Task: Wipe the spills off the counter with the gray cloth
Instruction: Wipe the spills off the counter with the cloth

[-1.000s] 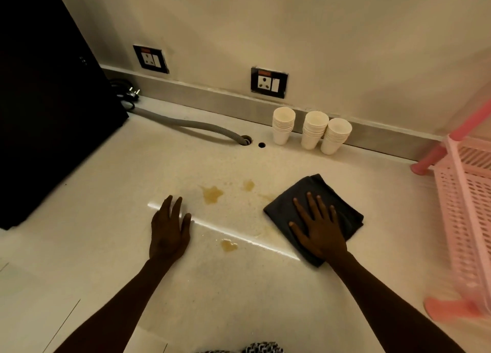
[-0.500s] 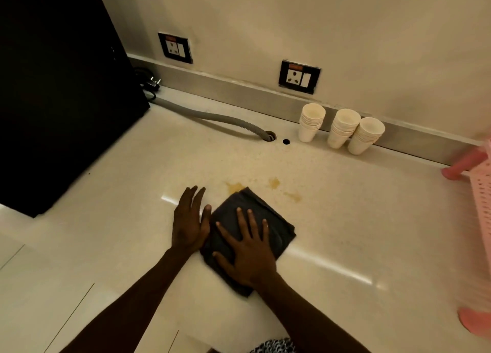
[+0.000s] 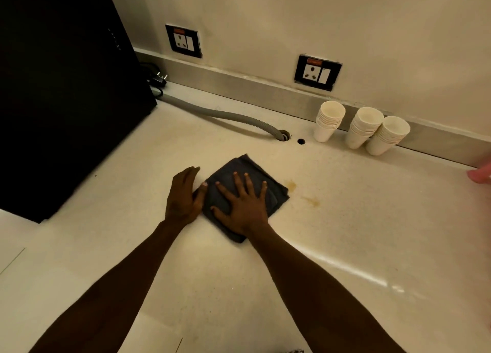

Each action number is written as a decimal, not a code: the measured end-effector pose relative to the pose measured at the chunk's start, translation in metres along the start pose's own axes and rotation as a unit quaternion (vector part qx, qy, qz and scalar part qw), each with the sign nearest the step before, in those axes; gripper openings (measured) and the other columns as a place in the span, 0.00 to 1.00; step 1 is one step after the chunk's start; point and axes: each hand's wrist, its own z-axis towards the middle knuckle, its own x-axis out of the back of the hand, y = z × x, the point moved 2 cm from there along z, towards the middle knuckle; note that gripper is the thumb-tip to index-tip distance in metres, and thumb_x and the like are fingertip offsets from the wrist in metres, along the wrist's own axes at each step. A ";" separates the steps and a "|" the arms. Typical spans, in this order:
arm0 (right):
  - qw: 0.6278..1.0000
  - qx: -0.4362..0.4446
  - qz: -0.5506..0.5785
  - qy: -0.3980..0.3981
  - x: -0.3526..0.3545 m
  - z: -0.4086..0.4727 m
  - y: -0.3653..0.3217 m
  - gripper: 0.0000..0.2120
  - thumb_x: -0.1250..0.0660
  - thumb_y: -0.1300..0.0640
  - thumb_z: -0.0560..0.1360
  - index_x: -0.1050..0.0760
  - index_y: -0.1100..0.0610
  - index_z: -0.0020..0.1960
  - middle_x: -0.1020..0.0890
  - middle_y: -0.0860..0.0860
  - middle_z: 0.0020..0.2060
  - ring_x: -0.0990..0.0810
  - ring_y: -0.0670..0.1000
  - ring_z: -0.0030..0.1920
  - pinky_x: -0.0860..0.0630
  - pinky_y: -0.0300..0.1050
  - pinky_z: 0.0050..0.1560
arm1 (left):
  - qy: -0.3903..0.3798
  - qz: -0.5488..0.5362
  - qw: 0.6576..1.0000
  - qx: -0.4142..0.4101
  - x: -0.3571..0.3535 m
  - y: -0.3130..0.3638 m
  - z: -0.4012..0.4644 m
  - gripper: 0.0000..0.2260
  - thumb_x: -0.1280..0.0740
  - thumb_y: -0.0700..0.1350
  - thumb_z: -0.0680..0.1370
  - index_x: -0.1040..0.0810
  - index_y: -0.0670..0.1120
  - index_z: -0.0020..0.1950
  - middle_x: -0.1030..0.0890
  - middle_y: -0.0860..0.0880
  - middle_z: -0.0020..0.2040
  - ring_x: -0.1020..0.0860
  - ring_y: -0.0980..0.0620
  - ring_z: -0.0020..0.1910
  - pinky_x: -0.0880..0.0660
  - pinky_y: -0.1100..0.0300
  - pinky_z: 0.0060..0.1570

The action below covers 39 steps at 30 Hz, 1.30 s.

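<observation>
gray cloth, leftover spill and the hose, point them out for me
gray cloth [image 3: 240, 168], head view, bare far corner
spill [image 3: 291, 185], head view, middle of the brown patch beside the cloth
hose [image 3: 225, 115], head view, mid-length of the ribbed tube

Both bare forearms reach forward from the lower edge, converging toward the middle. The right hand [image 3: 243, 206] lies palm down with its fingers [image 3: 249, 184] spread wide and straight, pressed flat on the folded dark gray cloth [image 3: 276, 193]. The left hand [image 3: 183, 196] rests palm down just beside it, fingers together and extended, its thumb touching the cloth's near-left edge.
</observation>
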 end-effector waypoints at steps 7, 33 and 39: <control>0.978 -0.198 0.033 0.050 0.015 -0.046 0.090 0.38 0.62 0.21 0.73 0.57 0.33 0.81 0.53 0.52 0.84 0.57 0.61 0.82 0.62 0.76 0.75 | -0.069 0.040 0.996 -0.048 -0.028 0.021 -0.017 0.29 0.42 0.61 0.80 0.32 0.46 0.77 0.30 0.45 0.76 0.36 0.46 0.78 0.35 0.47 0.76; 0.967 -0.244 0.040 0.052 0.033 -0.031 0.143 0.35 0.53 0.27 0.78 0.51 0.37 0.82 0.47 0.51 0.83 0.52 0.59 0.83 0.56 0.71 0.77 | -0.059 0.033 0.994 -0.084 -0.027 0.013 -0.016 0.31 0.44 0.62 0.81 0.39 0.48 0.80 0.38 0.47 0.81 0.45 0.49 0.82 0.40 0.47 0.79; 0.959 -0.270 0.025 0.083 0.020 -0.120 0.151 0.31 0.58 0.34 0.82 0.52 0.42 0.83 0.46 0.53 0.83 0.49 0.61 0.82 0.49 0.68 0.79 | -0.092 0.041 0.992 -0.073 -0.033 0.012 -0.015 0.31 0.45 0.63 0.81 0.42 0.51 0.81 0.39 0.48 0.81 0.45 0.50 0.82 0.39 0.45 0.79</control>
